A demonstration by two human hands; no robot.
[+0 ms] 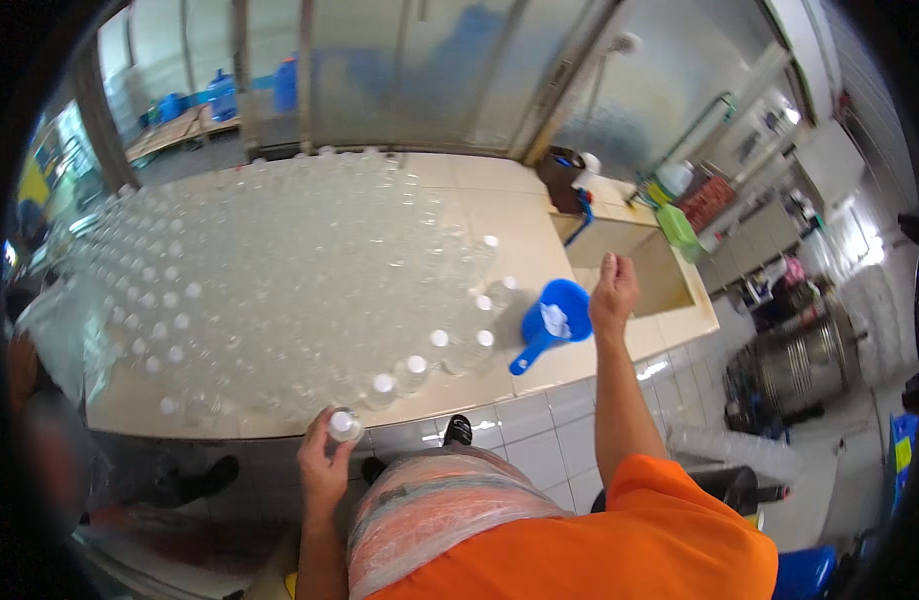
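At the counter's front edge, my left hand (325,462) grips a clear plastic bottle (346,424) with a white cap. My right hand (614,292) is raised near the front rim of the sink, its fingers curled in and the thumb on top; whatever may be in it is hidden. Just left of that hand, a blue dipper (557,312) with a handle holds something white and crumpled. Several white-capped bottles (417,372) stand along the near right side of a large mass of clear bottles (290,270), many of which look uncapped.
A tiled counter (480,205) carries the bottles. Its right end has a sink (670,275) with a blue-handled tap (584,205) and a green container (677,227). At the left edge are a clear plastic bag (70,335) and part of another person. A metal drum (805,365) stands right.
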